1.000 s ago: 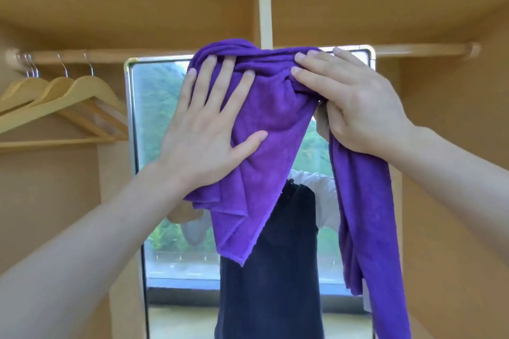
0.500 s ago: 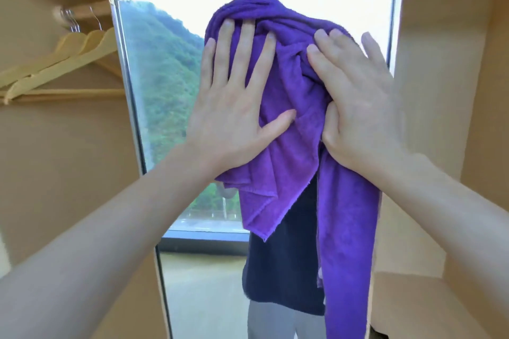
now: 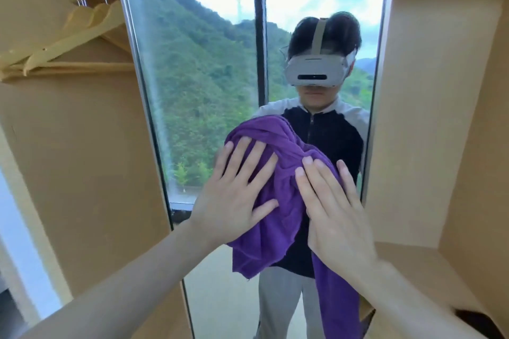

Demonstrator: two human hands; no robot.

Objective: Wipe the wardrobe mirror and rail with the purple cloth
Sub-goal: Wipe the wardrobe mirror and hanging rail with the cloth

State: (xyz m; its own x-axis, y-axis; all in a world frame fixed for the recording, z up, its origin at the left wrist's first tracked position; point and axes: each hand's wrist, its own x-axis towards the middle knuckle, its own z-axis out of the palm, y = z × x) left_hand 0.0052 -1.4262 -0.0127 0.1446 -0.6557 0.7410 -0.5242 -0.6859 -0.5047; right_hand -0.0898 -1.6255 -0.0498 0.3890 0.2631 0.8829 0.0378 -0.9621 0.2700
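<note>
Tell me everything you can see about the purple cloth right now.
The purple cloth looks like soft, napped fabric, bunched and twisted at the top. Both hands, left hand and right hand, press it flat-fingered against the mirror. A ragged edge hangs below the left hand; a long tail drops under the right wrist.

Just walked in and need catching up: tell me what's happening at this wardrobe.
A person is wiping the tall metal-framed wardrobe mirror with a bunched purple cloth. The left hand and right hand both press flat, fingers straight, on the cloth at mid-height of the glass; one end hangs down. Pale wooden hangers hang upper left.
</note>
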